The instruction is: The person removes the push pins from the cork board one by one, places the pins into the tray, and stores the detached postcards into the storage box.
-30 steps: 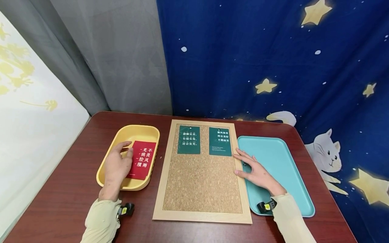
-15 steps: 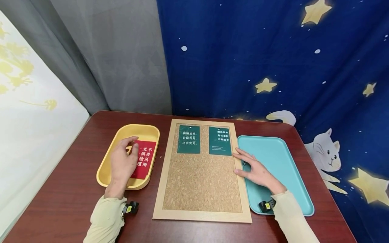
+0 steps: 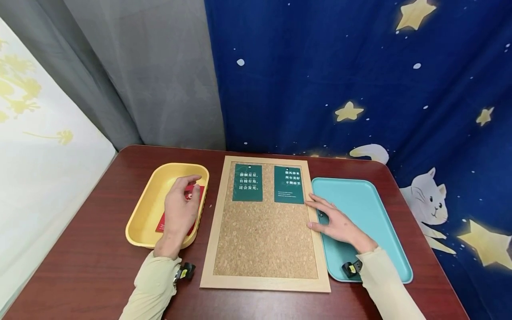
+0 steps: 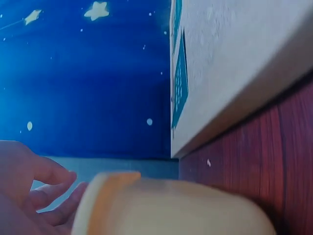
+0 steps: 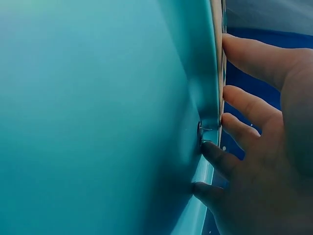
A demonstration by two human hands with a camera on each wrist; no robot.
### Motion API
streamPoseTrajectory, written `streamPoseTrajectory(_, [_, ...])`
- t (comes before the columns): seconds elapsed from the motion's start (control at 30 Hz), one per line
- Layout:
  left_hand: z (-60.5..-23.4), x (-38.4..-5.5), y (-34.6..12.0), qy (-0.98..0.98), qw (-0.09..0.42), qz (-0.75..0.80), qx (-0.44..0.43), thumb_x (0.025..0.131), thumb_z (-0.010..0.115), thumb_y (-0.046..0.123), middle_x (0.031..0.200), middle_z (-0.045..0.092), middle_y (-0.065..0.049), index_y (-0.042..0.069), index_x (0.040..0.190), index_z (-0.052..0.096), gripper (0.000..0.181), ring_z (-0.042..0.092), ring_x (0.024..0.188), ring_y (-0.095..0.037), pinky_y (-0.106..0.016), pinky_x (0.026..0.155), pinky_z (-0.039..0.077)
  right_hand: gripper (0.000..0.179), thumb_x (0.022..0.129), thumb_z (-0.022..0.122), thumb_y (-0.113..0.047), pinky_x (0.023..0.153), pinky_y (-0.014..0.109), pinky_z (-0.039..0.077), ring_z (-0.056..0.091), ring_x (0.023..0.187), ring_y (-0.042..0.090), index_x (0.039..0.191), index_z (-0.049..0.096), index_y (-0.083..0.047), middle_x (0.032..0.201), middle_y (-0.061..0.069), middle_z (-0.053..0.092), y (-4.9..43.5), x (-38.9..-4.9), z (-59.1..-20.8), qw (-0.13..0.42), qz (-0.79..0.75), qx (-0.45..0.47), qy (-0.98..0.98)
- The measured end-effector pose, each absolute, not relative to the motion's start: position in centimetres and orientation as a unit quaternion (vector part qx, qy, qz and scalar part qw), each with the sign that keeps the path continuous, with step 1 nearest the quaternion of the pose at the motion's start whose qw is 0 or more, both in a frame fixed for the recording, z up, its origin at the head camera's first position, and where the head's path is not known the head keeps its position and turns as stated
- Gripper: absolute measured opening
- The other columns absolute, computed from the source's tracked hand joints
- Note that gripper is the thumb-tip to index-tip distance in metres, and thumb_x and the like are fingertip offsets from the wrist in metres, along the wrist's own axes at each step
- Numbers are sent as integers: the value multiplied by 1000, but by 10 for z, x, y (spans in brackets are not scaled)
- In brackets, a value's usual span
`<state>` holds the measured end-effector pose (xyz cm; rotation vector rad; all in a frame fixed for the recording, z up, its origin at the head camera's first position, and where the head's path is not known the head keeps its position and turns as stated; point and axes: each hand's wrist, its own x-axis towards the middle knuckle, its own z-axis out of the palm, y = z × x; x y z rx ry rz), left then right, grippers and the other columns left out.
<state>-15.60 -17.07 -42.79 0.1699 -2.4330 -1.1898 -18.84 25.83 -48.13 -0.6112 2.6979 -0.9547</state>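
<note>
In the head view my left hand (image 3: 182,206) is over the right side of a yellow tray (image 3: 140,222), fingers bent with a gap between thumb and index finger. Beneath it lies a red card (image 3: 161,222) with white writing, largely covered by the hand. The tray's wall hides some of the left fingertips (image 4: 68,178) in the left wrist view. My right hand (image 3: 338,224) rests its fingertips on the right edge of a wood-framed cork board (image 3: 266,240). Two green cards, a left one (image 3: 247,193) and a right one (image 3: 288,189), are pinned along its top.
A turquoise tray (image 3: 368,213) stands against the board's right side, under my right wrist. Inside its near wall are small thumbtacks (image 5: 200,131), close to my right fingers. The dark red table (image 3: 100,249) ends at a blue star-patterned curtain (image 3: 280,89).
My left hand has moved right across the yellow tray and now covers most of the red card; a red corner shows left of the wrist. The right hand has stayed in place.
</note>
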Motion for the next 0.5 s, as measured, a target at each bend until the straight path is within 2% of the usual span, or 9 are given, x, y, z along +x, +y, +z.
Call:
streamPoseTrajectory(0.1, [-427,-157,-163,-877,208,-429,50,103,61,13,128,68,-13,10,130,69,28,64,115,-30,-47,98,53,67,96,75,-38,124,72,20,25,159,42,155,51,-17,173,9,30,258,-189,-479,106,-315,-205,921])
streamPoseTrajectory(0.27, [-428,-158,-151,-884,196,-422,39,103,63,16,130,67,-11,11,130,68,28,64,114,-31,-49,98,56,65,96,75,-36,118,69,35,29,157,43,154,52,-15,172,9,32,256,-190,-475,101,-297,-206,927])
streamPoseTrajectory(0.5, [-431,-159,-138,-893,145,-425,28,101,65,18,133,64,-14,10,133,66,32,62,113,-32,-50,97,58,61,96,75,-34,117,67,38,32,156,43,150,56,-14,170,11,35,252,-190,-474,93,-288,-205,931])
